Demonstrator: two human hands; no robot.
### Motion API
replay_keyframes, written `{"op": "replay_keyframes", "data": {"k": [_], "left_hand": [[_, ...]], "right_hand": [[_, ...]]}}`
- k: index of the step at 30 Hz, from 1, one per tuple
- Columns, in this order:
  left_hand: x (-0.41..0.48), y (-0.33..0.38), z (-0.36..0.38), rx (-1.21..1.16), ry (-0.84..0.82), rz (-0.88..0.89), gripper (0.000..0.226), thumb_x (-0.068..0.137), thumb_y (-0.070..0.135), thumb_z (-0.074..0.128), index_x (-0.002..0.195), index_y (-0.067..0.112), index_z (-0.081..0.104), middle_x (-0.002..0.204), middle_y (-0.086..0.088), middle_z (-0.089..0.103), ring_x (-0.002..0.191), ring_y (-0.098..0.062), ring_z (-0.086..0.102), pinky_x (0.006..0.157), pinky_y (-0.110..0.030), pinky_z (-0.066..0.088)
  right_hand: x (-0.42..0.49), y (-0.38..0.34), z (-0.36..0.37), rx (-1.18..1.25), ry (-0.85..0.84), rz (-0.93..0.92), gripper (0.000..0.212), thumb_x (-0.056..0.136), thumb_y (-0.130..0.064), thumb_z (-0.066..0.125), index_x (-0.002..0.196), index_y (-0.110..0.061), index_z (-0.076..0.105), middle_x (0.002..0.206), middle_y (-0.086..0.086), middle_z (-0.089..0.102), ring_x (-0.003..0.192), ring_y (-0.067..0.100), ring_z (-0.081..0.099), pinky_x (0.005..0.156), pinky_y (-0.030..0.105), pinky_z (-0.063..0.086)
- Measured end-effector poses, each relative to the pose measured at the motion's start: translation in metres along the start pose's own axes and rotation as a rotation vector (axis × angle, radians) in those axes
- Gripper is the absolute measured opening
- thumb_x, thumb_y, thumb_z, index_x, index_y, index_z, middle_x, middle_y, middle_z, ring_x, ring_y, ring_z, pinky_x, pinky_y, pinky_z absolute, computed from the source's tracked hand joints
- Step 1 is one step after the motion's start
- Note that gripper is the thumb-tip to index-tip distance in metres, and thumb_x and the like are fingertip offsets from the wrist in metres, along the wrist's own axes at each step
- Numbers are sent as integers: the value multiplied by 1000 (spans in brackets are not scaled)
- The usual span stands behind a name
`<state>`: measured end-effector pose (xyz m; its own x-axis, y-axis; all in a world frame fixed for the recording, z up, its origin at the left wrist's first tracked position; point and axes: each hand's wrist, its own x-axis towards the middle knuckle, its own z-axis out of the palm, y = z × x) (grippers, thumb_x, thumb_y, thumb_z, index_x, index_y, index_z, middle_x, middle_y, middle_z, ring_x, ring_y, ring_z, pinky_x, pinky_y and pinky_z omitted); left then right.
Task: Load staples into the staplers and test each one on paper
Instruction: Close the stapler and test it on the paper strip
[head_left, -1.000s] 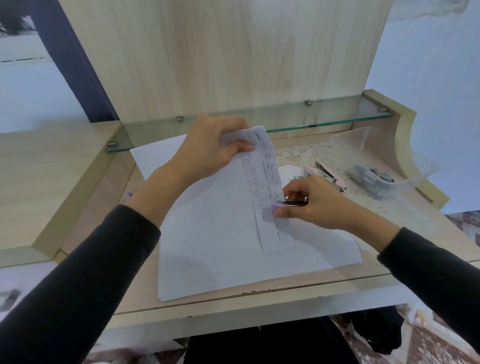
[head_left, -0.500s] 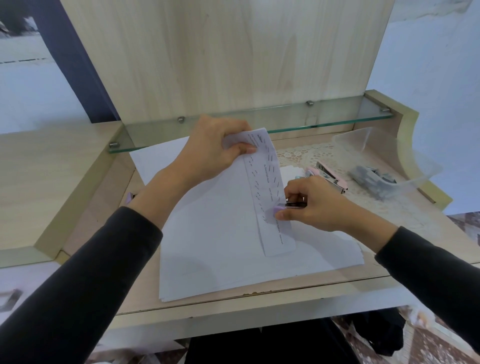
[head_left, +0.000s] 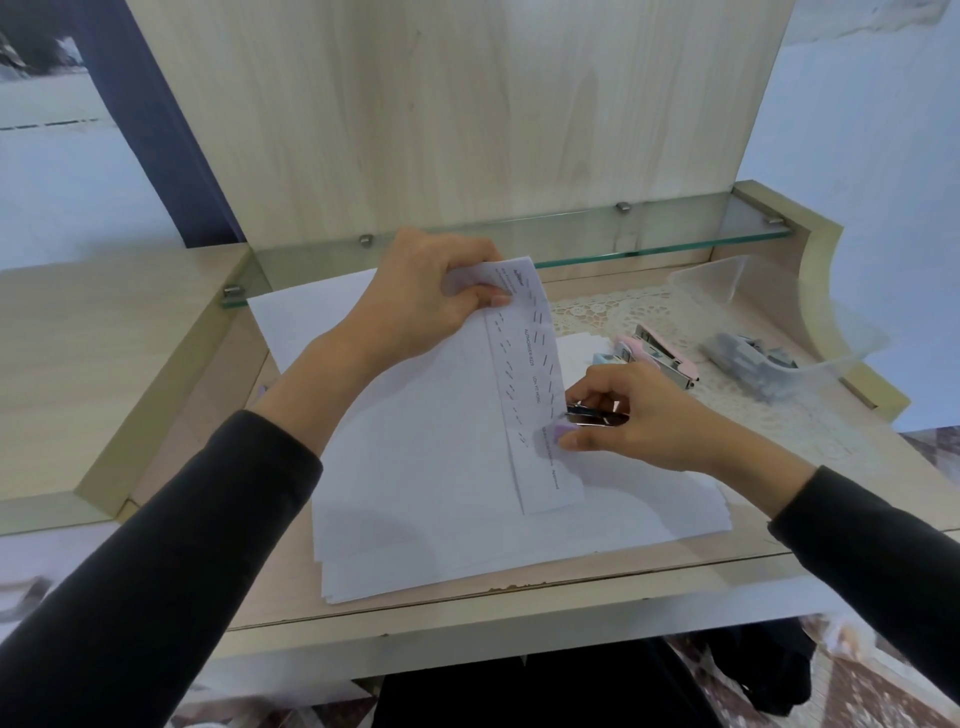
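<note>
My left hand (head_left: 426, 301) pinches the top of a folded paper strip (head_left: 530, 384) that carries several staples and printed text. The strip hangs over a stack of white sheets (head_left: 431, 493). My right hand (head_left: 634, 415) grips a small purple stapler (head_left: 592, 418), whose metal jaw sits on the strip's right edge. A pink stapler (head_left: 670, 353) lies open on the lace mat behind my right hand, with a pale blue stapler (head_left: 605, 358) partly hidden beside it.
A clear plastic tub (head_left: 737, 291) holding grey staple blocks (head_left: 748, 358) stands at the back right. A glass shelf (head_left: 571, 234) runs along the back above the desk. The desk's front edge (head_left: 519, 613) is close below the paper stack.
The paper strip and both hands have shifted very slightly; my right hand keeps the stapler at the strip's right edge.
</note>
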<state>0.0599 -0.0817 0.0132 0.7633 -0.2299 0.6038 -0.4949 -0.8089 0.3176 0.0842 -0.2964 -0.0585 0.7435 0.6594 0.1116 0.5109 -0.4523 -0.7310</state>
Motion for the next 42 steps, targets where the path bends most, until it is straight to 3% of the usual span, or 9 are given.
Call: {"op": "replay_keyframes", "data": {"k": [7, 11, 18, 27, 32, 35, 37, 40, 42], "left_hand": [[0, 3, 0, -2, 3, -3, 14, 76, 16, 66, 74, 2, 65, 58, 11, 49, 56, -8, 40, 52, -9, 30], [-1, 4, 0, 14, 3, 13, 13, 75, 14, 66, 70, 3, 63, 54, 7, 45, 57, -13, 36, 51, -9, 28], [-1, 1, -1, 21, -1, 49, 14, 76, 16, 66, 71, 3, 64, 54, 18, 42, 55, -18, 37, 51, -9, 27], [1, 1, -2, 1, -14, 34, 11, 75, 14, 67, 70, 4, 65, 52, 27, 38, 49, -3, 39, 51, -6, 27], [1, -3, 1, -3, -32, -4, 16, 76, 17, 66, 66, 5, 60, 52, 23, 37, 50, -8, 36, 49, -10, 27], [1, -10, 5, -16, -50, -87, 18, 79, 15, 68, 71, 2, 59, 54, 11, 45, 52, -4, 38, 51, -11, 29], [1, -15, 8, -11, -67, -123, 17, 80, 16, 69, 79, 0, 63, 64, -1, 57, 56, -5, 43, 55, -13, 32], [2, -24, 17, -18, -88, -163, 20, 82, 18, 68, 87, 0, 64, 81, -13, 66, 72, -27, 56, 66, -30, 41], [3, -29, 25, -26, -102, -189, 24, 81, 21, 68, 90, -1, 63, 89, -13, 67, 79, -29, 58, 71, -33, 43]], "right_hand": [[3, -1, 0, -12, 17, -11, 26, 69, -29, 76, 61, -27, 51, 58, -9, 45, 51, 4, 40, 63, 20, 27], [6, 1, 1, -49, -1, -17, 29, 70, -28, 76, 60, -24, 49, 58, -7, 44, 51, 6, 37, 53, 17, 30], [9, 2, 3, -55, -2, -45, 32, 70, -26, 76, 57, -27, 47, 56, -10, 44, 49, 2, 40, 52, 13, 33], [7, -2, 8, -85, 103, -91, 41, 72, -25, 74, 51, -27, 40, 49, -11, 37, 48, 3, 39, 49, 16, 32], [4, -1, 7, -56, 39, -51, 27, 72, -28, 74, 61, -27, 48, 60, -7, 48, 53, 5, 42, 53, 14, 34], [1, 3, 3, -40, -17, -11, 16, 71, -34, 73, 75, -22, 62, 75, 3, 62, 67, 20, 53, 63, 24, 42], [-1, 7, -3, -34, -21, 28, 26, 73, -36, 70, 90, -16, 68, 81, 3, 67, 76, 27, 59, 71, 37, 50], [-5, 14, -14, -9, -3, 96, 25, 78, -37, 64, 94, -18, 69, 70, -14, 63, 63, 20, 62, 62, 35, 54], [-6, 20, -19, 24, 20, 136, 21, 80, -39, 61, 93, -23, 67, 73, -15, 63, 53, 10, 60, 50, 27, 54]]}}
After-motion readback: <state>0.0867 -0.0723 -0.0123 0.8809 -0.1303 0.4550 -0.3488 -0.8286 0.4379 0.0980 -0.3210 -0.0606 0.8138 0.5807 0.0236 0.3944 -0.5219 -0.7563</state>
